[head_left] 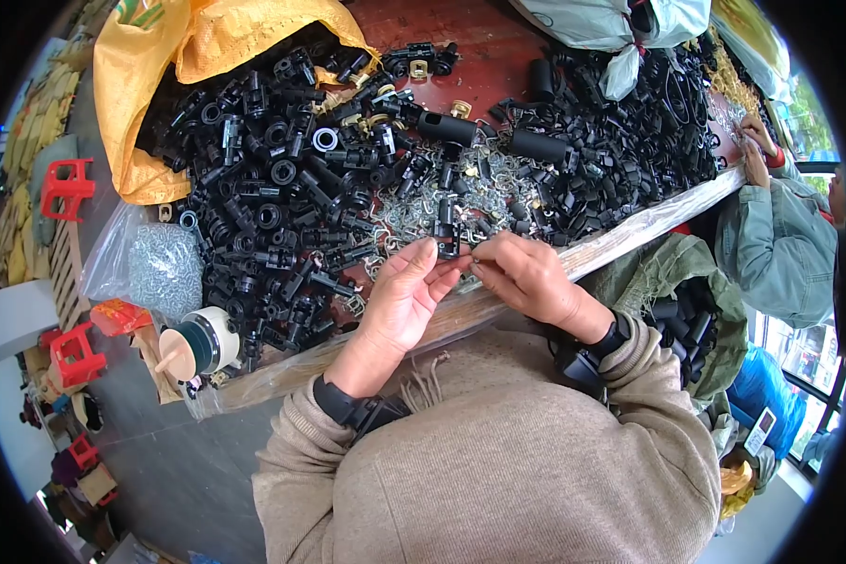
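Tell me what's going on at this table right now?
A person sits at a table heaped with black plastic parts and small metal clips. Their left hand and right hand meet at the table edge, pinching a small black part between the fingertips. A yellow sack spills parts at the left. Another person's sleeve shows at the right.

Tiny part (461, 256) btwn fingertips too small to ID, co-worker (778, 240) right of table (498, 56) cut by frame edge, sack (197, 47) hides parts.
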A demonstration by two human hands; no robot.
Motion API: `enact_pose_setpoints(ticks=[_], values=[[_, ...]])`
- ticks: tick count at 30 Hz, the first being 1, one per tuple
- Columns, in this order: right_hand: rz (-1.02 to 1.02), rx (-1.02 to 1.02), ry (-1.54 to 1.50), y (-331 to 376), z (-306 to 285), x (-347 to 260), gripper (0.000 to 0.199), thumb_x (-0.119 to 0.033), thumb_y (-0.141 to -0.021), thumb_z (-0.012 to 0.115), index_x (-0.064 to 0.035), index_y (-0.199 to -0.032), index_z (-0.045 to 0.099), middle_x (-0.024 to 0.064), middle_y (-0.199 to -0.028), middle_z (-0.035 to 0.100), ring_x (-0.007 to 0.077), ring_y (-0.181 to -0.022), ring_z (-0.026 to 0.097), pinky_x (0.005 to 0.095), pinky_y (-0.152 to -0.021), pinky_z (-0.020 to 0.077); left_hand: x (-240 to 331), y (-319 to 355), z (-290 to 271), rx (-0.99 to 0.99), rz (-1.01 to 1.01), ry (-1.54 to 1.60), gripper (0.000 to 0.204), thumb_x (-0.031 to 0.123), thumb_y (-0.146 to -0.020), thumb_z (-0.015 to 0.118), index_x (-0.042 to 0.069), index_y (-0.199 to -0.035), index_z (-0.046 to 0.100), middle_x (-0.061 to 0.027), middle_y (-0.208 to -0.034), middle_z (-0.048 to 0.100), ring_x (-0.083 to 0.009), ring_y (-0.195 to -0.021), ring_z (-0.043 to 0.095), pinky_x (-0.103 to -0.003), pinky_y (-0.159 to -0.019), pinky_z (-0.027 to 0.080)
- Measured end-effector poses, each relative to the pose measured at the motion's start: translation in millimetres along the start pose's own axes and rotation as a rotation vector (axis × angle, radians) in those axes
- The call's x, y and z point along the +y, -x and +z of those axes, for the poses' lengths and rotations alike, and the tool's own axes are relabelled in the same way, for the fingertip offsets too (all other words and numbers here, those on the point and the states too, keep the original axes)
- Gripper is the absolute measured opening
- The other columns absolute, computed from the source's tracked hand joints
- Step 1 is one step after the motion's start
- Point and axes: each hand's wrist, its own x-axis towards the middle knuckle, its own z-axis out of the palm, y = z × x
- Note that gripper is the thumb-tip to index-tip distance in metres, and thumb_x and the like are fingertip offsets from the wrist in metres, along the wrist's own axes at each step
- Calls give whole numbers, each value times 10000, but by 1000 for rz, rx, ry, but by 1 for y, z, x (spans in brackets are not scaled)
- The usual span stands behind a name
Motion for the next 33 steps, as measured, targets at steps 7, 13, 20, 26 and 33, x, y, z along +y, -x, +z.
enact_pose_setpoints(ticks=[7, 13, 20, 26, 33], values=[[-43, -53, 84, -1, 1, 5, 118, -15, -705, 584, -24, -778, 492, 96, -640, 502, 247, -532, 512, 308, -470, 408, -1, -1, -4, 24, -11, 59, 217, 182, -828, 502, -1, -943, 517, -112, -928, 577, -178, -865, 565, -219, -711, 476], [-53, -95, 13, 0, 3, 14, 111, -24, -711, 583, -24, -774, 491, 95, -642, 507, 258, -543, 523, 324, -477, 414, -6, -1, -8, 35, -12, 63, 200, 174, -827, 504, 6, -933, 521, -114, -930, 576, -181, -855, 569, -221, -712, 476], [-31, -165, 40, 0, 1, 19, 103, -48, -724, 555, -34, -761, 460, 102, -646, 486, 280, -574, 522, 347, -495, 419, -10, -2, -10, 58, 64, -55, 179, 163, -823, 512, 14, -921, 526, -118, -933, 576, -184, -850, 571, -217, -698, 475], [-66, -135, 114, 1, 1, 27, 115, -19, -711, 576, -16, -793, 495, 96, -662, 515, 266, -576, 537, 323, -499, 425, -7, -3, -8, 95, 54, -18, 180, 167, -818, 520, 19, -920, 532, -114, -930, 577, -187, -856, 570, -214, -691, 474], [-9, -121, -27, -1, 1, 24, 120, -33, -712, 564, -15, -814, 504, 107, -670, 514, 277, -589, 537, 334, -513, 430, -5, -1, -3, 82, 39, -5, 189, 172, -818, 521, 14, -920, 533, -115, -930, 577, -192, -866, 569, -208, -686, 475]])
